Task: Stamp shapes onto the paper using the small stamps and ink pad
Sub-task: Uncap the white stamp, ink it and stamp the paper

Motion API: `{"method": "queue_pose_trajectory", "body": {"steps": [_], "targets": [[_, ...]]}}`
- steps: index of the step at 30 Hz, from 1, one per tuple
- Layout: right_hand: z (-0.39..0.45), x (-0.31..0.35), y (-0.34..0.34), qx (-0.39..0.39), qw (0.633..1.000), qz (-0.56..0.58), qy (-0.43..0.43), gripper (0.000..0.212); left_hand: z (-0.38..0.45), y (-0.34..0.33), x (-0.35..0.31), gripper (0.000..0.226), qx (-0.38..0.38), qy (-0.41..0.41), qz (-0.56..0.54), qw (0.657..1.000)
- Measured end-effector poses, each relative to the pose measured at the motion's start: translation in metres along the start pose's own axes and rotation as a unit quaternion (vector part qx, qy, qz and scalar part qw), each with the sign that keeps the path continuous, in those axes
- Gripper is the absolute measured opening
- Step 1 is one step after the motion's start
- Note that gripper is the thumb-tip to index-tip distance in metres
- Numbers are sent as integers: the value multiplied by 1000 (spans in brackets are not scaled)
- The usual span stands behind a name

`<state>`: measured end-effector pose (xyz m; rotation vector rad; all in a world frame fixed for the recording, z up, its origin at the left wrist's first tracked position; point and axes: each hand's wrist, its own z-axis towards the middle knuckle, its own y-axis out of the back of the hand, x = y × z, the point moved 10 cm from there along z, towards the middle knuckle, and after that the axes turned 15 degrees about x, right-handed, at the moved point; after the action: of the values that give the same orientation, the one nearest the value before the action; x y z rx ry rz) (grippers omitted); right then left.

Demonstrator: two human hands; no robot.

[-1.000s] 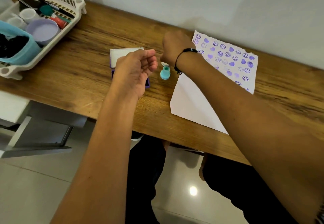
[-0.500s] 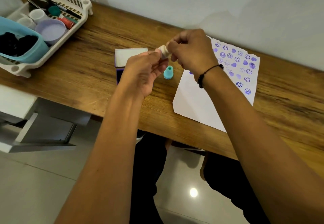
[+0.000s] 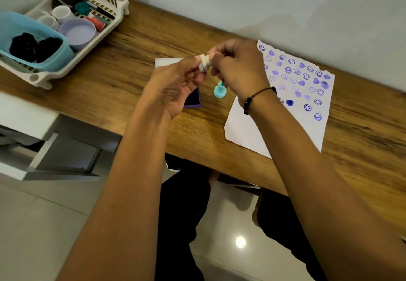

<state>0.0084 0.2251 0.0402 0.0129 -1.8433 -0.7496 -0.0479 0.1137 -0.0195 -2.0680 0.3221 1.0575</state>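
A small white stamp (image 3: 204, 62) is pinched between the fingertips of my left hand (image 3: 175, 85) and my right hand (image 3: 239, 67), held above the wooden table (image 3: 123, 69). Below my hands a teal stamp (image 3: 219, 91) stands on the table. The purple ink pad (image 3: 193, 100) lies open under my left hand, mostly hidden, with its white lid (image 3: 163, 62) behind. To the right lies the white paper (image 3: 248, 127), its upper part covered in purple smiley and heart prints.
A white plastic basket (image 3: 103, 32) at the far left holds a blue tub (image 3: 33, 30), a lilac bowl (image 3: 78, 33), small white cups and pens. A grey wall runs behind the table. My dark-clothed legs show under the table's near edge.
My right hand lifted the white stamp from the table beside the teal stamp and brought it up to my left hand. Both hands now grip it.
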Motion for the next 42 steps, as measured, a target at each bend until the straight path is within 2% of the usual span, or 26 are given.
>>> {"method": "queue_pose_trajectory", "body": {"steps": [6, 12, 15, 18, 22, 29, 35, 42], "targets": [[1, 14, -7, -24, 999, -32, 28, 14, -4, 8, -6, 10, -7, -12, -26, 1000], [-1, 24, -10, -11, 995, -73, 68, 17, -4, 14, 2, 8, -11, 12, -62, 998], [1, 22, 3, -30, 996, -42, 69, 18, -6, 23, 2, 11, -33, 12, -63, 997], [9, 21, -1, 7, 995, -71, 65, 18, -11, 45, -9, 9, -87, -21, -99, 991], [17, 35, -38, 72, 963, -235, 112, 19, -25, 73, -16, 12, -165, -44, -132, 977], [29, 21, -117, 176, 867, -448, 129, 23, -31, 85, -21, 17, -183, -59, -164, 967], [26, 11, -130, 145, 872, -443, 147, 19, -26, 83, -21, 13, -152, -52, -168, 973], [24, 12, -133, 152, 860, -458, 166, 20, -25, 74, -20, 9, -137, -46, -171, 975]]}}
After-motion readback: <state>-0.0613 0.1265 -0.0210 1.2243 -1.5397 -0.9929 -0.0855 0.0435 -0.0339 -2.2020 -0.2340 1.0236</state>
